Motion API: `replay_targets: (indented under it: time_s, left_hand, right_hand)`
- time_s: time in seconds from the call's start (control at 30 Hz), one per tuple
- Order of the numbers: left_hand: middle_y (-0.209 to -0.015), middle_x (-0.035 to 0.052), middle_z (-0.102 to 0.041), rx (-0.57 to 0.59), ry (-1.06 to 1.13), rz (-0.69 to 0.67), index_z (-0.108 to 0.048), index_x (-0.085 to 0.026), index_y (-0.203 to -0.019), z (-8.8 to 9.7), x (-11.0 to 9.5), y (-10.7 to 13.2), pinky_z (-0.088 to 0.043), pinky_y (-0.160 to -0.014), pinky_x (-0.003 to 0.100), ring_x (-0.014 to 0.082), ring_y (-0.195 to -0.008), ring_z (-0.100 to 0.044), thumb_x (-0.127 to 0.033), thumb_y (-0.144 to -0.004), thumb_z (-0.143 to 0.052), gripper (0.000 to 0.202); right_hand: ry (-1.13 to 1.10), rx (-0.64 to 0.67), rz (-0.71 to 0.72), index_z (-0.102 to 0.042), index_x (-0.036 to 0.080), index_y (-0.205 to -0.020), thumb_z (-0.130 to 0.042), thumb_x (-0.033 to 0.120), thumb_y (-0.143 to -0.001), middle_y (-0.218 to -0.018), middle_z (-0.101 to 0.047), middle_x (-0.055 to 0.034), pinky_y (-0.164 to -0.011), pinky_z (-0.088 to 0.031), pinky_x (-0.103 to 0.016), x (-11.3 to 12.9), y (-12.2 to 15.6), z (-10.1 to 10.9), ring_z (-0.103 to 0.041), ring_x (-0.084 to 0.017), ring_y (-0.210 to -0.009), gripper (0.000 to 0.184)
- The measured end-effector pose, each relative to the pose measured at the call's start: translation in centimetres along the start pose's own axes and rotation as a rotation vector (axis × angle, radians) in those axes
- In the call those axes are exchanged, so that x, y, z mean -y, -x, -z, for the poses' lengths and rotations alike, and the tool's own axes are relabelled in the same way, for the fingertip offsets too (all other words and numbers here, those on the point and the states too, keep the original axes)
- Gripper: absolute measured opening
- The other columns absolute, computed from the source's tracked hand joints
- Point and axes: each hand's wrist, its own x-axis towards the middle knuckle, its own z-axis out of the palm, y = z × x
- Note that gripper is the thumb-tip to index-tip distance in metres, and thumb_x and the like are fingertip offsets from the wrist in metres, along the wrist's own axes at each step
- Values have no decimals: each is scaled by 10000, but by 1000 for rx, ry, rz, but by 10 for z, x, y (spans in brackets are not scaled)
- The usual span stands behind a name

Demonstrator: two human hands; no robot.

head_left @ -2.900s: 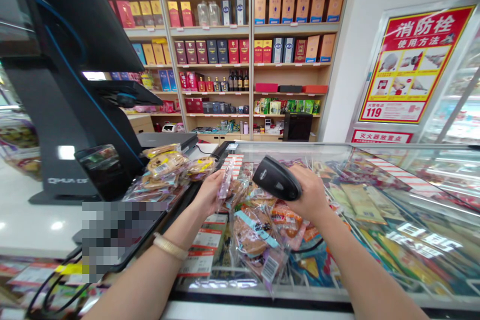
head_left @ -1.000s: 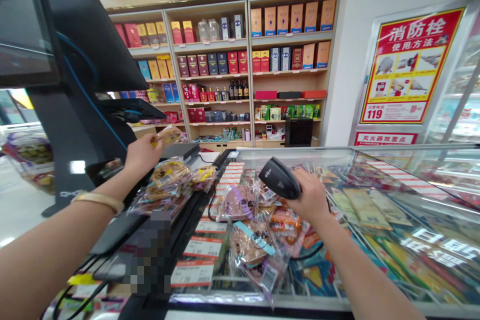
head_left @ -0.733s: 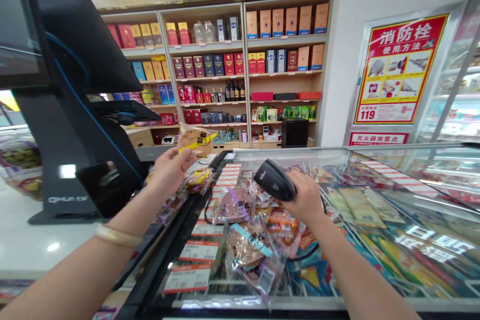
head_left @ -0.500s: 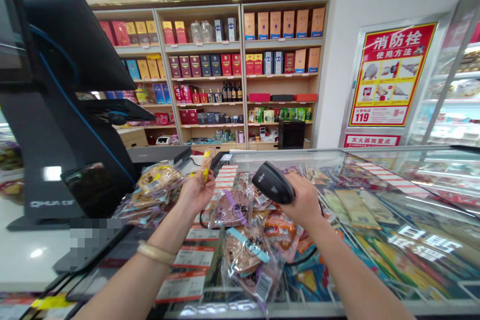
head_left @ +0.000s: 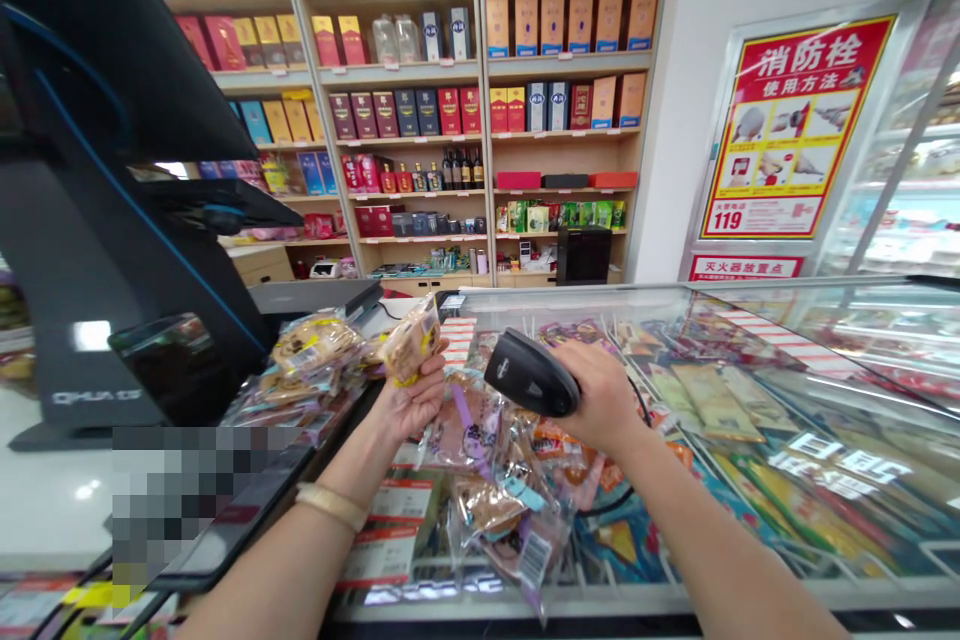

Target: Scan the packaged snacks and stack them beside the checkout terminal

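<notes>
Pinched in my left hand [head_left: 418,398] is a clear-wrapped snack packet [head_left: 411,340] with yellow print, raised and tilted above the freezer lid. My right hand [head_left: 600,395] is wrapped round a black barcode scanner [head_left: 531,375], whose head points left toward that packet. Below and between my hands lie several wrapped snack packs [head_left: 469,425] with purple and light blue bands, and one shows a barcode label [head_left: 534,558]. To the left of my left hand, a pile of similar clear packets [head_left: 315,345] rests beside the register.
A black register [head_left: 187,250] stands at left on a white counter [head_left: 45,510]. The glass-topped freezer [head_left: 750,370] spans the front and right, with wrapped ice treats inside. Shelves of boxed goods [head_left: 450,110] line the back wall. The scanner's cable [head_left: 619,505] loops under my right arm.
The packet in my left hand has turned from edge-on to show its broad face. My right hand has shifted the scanner slightly left. The view has tilted down a little.
</notes>
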Motion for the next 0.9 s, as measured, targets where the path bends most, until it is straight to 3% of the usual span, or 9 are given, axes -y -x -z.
replay_targets:
  time_s: [0.3, 0.63, 0.77, 0.83, 0.9]
  left_hand:
    - [-554, -56, -407, 20, -83, 12, -605, -100, -1043, 2, 3, 1, -228, -296, 106, 9, -308, -296, -53, -982, -196, 417]
    - [-554, -57, -422, -1, -194, -15, -639, -86, -955, -1, 4, 2, -219, -297, 107, 7, -323, -257, -99, -964, -383, 257]
    - [-540, -39, -500, -95, -421, -181, -671, -102, -855, -3, 9, -6, -315, -343, 135, 36, -365, -368, -231, -899, -564, 173]
    - [-570, -22, -559, -173, -575, -316, -677, -115, -807, -1, 14, -10, -390, -410, 165, 69, -438, -467, -314, -818, -672, 200]
    - [-576, -25, -577, -226, -746, -402, -693, -120, -824, 1, 19, -14, -373, -416, 178, 77, -448, -464, -382, -750, -726, 274]
  right_hand:
    - [-4, 9, -13, -632, 199, -903, -587, 326, -737, -749, -607, -37, -632, -337, -294, 0, 1, 0, -542, -183, -686, 214]
    - [-11, 22, -2, -627, 194, -882, -605, 385, -754, -741, -597, -31, -623, -328, -296, 4, -2, 2, -524, -178, -670, 231]
    - [31, -66, -21, -620, 182, -896, -579, 328, -760, -757, -607, -45, -633, -356, -306, -5, 1, 2, -547, -194, -696, 203]
    - [49, -135, -60, -609, 186, -893, -576, 310, -758, -761, -609, -48, -641, -377, -309, -11, 2, 4, -561, -204, -717, 186]
    - [61, -188, -104, -592, 199, -856, -583, 319, -764, -743, -601, -40, -636, -388, -309, -17, 2, 6, -561, -204, -704, 151]
